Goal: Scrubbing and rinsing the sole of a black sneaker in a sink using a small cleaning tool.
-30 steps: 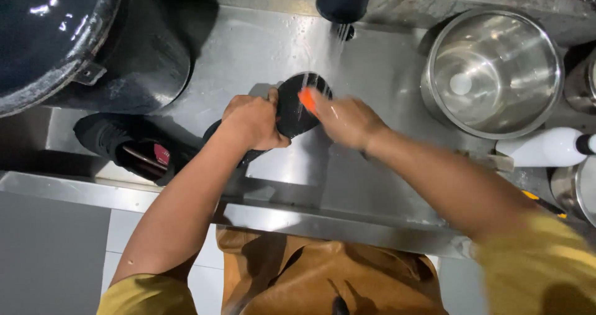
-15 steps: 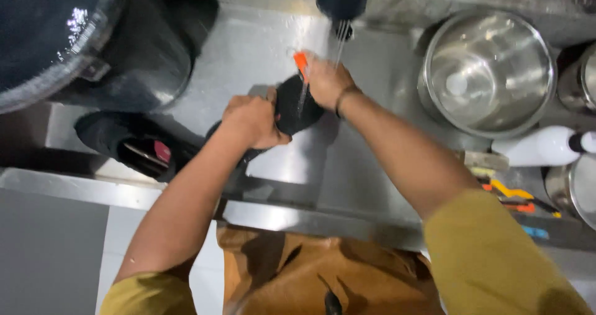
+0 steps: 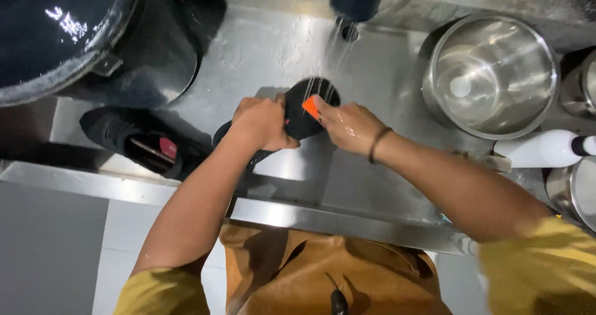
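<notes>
Left hand (image 3: 264,123) clamps round black sole-like piece (image 3: 305,109) at frame centre; right hand (image 3: 347,125) pinches small orange scrubber (image 3: 310,106) against it (under tap stream (image 3: 332,54)).

A black shoe (image 3: 298,113) sits tilted over the steel sink, toe end up under the running water, wet and glistening. A small orange brush (image 3: 310,106) presses against its upper face. The shoe's lower end is hidden in the grip.
</notes>
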